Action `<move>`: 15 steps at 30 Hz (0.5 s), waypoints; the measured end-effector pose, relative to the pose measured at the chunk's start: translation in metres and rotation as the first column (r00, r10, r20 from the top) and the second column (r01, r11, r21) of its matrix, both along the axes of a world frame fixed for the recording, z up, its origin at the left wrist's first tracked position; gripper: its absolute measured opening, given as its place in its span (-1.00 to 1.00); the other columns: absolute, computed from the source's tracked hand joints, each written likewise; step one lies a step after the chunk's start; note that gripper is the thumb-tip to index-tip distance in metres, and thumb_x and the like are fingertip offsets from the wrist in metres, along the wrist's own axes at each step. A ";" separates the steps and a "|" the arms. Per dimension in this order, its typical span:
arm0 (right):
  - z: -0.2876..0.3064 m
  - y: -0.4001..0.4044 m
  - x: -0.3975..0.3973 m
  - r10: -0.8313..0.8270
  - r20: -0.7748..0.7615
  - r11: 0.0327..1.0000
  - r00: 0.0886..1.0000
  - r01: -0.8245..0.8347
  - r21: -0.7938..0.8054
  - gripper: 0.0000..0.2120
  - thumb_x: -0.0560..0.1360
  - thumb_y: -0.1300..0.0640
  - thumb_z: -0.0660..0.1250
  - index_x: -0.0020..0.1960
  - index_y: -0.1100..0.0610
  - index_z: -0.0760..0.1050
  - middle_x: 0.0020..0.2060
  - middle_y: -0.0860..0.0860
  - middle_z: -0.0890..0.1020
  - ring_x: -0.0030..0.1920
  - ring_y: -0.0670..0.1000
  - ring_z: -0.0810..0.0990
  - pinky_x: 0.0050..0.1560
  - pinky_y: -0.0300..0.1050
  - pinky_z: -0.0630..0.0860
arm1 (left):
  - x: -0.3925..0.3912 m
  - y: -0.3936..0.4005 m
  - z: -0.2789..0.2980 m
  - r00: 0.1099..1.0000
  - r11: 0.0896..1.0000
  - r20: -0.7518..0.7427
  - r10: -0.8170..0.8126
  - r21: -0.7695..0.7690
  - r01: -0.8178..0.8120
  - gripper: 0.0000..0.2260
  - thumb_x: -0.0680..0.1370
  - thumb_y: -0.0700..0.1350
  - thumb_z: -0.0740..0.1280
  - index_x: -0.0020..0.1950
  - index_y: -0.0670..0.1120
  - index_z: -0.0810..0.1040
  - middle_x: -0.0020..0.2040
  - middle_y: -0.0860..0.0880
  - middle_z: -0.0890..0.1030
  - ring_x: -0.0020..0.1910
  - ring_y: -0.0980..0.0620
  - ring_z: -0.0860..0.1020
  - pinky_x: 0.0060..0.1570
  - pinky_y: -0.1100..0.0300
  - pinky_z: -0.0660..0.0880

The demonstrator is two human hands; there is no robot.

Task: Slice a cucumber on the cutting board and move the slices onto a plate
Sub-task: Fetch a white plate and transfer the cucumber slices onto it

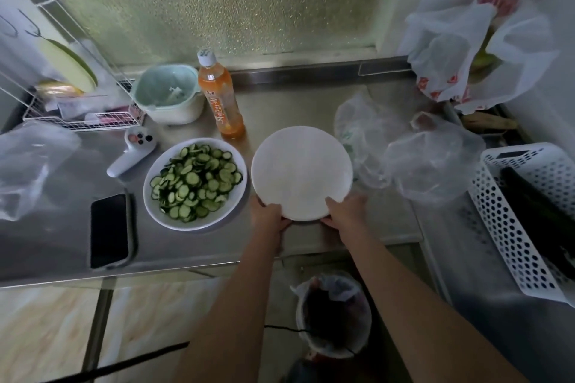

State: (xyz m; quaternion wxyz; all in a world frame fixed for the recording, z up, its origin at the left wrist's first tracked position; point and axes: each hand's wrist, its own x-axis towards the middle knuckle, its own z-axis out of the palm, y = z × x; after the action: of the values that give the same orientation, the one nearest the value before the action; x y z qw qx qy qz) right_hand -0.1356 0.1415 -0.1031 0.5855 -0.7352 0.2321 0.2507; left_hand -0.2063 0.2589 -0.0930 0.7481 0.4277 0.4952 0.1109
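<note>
The steel counter [295,109] has room between the bottle [219,96] and the plastic bags [404,152], so I judge I should lower this round white board [300,171] level and flat there, clear of the full plate [236,196] just to its left. The cucumber slices [194,182] already sit heaped on that plate. My left hand [270,216] and right hand [345,208] each grip the board's near edge (thumbs on top).

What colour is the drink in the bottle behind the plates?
Orange, in the bottle, which has a white cap. The head view shows it clearly.
</note>
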 end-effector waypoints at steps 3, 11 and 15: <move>0.020 -0.007 -0.007 -0.145 -0.088 0.967 0.986 0.160 0.199 -0.63 0.47 0.26 0.39 0.15 0.18 0.26 0.07 0.11 0.42 0.09 0.16 0.49 -0.31 0.00 0.60 | -0.008 0.002 0.013 1.000 1.000 0.013 0.015 -0.003 -0.015 -0.56 0.47 -0.47 0.11 0.32 -0.20 0.29 0.15 -0.14 0.42 0.03 -0.20 0.46 -0.44 0.07 0.55; 0.080 -0.091 -0.055 -0.058 -0.061 0.878 0.996 0.080 0.473 -0.60 0.54 0.28 0.23 0.35 0.08 0.35 0.18 0.18 0.48 0.00 0.18 0.53 -0.41 -0.12 0.57 | -0.032 -0.039 0.068 0.990 0.990 0.030 -0.134 -0.032 0.135 -0.83 0.53 -0.20 0.20 0.11 -0.17 0.38 0.00 -0.20 0.50 -0.17 -0.09 0.51 -0.46 0.13 0.53; 0.095 -0.177 -0.099 -0.081 -0.005 0.941 0.997 0.078 0.329 -0.74 0.54 0.24 0.22 0.22 0.08 0.41 0.10 0.18 0.52 -0.08 0.14 0.54 -0.45 -0.14 0.54 | -0.039 -0.070 0.083 0.871 0.870 -0.031 -0.490 -0.092 0.485 -0.63 0.49 -0.04 0.34 0.23 -0.17 0.42 -0.05 -0.18 0.57 -0.13 -0.18 0.54 -0.24 0.00 0.52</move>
State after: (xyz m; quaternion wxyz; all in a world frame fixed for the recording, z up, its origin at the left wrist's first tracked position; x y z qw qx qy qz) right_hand -0.2343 -0.0357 -0.0081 0.7104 -0.6186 0.2138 0.2588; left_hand -0.2457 0.1890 -0.0101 0.7550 0.5109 0.3953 -0.1129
